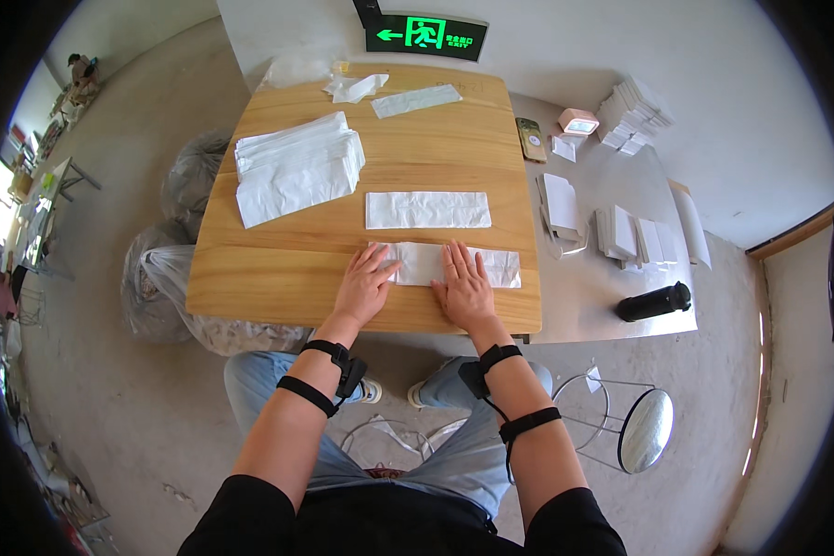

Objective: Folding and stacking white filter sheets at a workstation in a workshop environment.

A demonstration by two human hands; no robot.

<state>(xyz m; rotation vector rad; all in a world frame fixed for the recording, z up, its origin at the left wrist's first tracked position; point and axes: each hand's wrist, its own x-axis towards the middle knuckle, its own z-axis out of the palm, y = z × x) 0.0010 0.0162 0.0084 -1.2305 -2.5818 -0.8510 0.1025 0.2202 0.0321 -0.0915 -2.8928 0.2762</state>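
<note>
Left hand (365, 285) and right hand (465, 285) spread flat over the near white strip (421, 265)

The near strip lies crosswise close to the front edge of the wooden table (435, 157), within easy reach of the seated person, which is likely why it sits there. The left hand rests palm down toward the strip's left end, its fingers extended and slightly fanned. The right hand lies right of the middle, fingers stretched out toward the far edge, with the strip's right end showing beyond it. Neither hand is curled around anything, and I see no pinch; whether a thumb tucks under an edge, I cannot tell. With 2 points of contact set apart, the flat hands seem suited to pressing or steadying something thin and light.

Just beyond lies the second white strip (428, 210), nearly parallel, untouched and apart from the near strip. A fanned stack of white sheets (296, 167) sits to the far left, probably so that pieces are handy without crowding the space under the hands. At the back are a narrow strip (417, 101) and a crumpled white piece (355, 88), perhaps put aside there.

On the metal side table (574, 320), a black bottle (653, 303) and a phone (531, 140) rest off the wooden surface, seemingly to leave working room.
</note>
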